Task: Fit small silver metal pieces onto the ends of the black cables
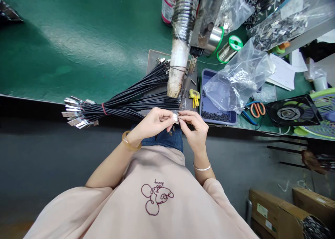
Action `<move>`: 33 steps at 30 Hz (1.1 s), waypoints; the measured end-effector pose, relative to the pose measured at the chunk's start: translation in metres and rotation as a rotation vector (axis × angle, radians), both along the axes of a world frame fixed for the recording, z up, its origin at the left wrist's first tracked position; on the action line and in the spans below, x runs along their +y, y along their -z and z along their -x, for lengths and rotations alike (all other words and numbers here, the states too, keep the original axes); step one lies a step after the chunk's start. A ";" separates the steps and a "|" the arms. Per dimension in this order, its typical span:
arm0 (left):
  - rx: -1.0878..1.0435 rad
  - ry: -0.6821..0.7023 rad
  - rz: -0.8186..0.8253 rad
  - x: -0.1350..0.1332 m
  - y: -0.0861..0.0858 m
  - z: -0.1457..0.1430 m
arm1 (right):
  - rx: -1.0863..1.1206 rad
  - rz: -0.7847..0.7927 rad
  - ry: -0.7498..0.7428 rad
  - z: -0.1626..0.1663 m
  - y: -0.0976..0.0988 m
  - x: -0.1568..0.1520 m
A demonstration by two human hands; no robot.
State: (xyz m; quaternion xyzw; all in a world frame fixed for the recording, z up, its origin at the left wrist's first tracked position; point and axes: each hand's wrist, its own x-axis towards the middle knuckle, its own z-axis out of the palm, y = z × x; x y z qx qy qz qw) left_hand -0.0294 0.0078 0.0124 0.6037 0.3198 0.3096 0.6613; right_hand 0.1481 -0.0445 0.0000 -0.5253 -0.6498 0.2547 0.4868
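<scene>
My left hand (154, 123) and my right hand (195, 127) meet at the bench's front edge, fingertips pinched close together. Something small lies between them, too small to name. At the left fingertips shows a small white piece (175, 117); whether it is held or worn on a finger I cannot tell. Just behind my hands lies a bundle of black cables (131, 94) with metal connectors at the left ends, tied by a red band (104, 109). The cables' right ends rest on a grey board (154, 59), beneath a wrapped hose (179, 57) and a metal stand (205, 19).
Right of the cables are a yellow clip (194, 97) and a blue tray (218, 119) of small black parts, partly covered by a plastic bag (235, 78). Beyond are solder spools (230, 48), orange-handled scissors (258, 109), blue-handled pliers (248, 117) and a black fan (293, 111). Cardboard boxes (274, 211) stand below.
</scene>
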 end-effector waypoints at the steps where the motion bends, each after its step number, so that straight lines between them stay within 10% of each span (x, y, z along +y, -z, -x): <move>1: -0.004 0.004 0.012 0.000 0.001 0.001 | 0.007 0.007 -0.015 -0.001 0.000 0.000; 7: -0.066 -0.041 0.067 0.000 0.003 0.001 | 0.247 0.174 -0.052 -0.003 0.009 0.005; 16: -0.106 -0.253 0.073 -0.006 0.007 -0.013 | 0.008 -0.270 0.101 0.004 0.000 -0.007; 33: -0.101 -0.357 0.035 -0.005 0.008 -0.020 | -0.072 -0.223 0.136 0.004 0.010 0.005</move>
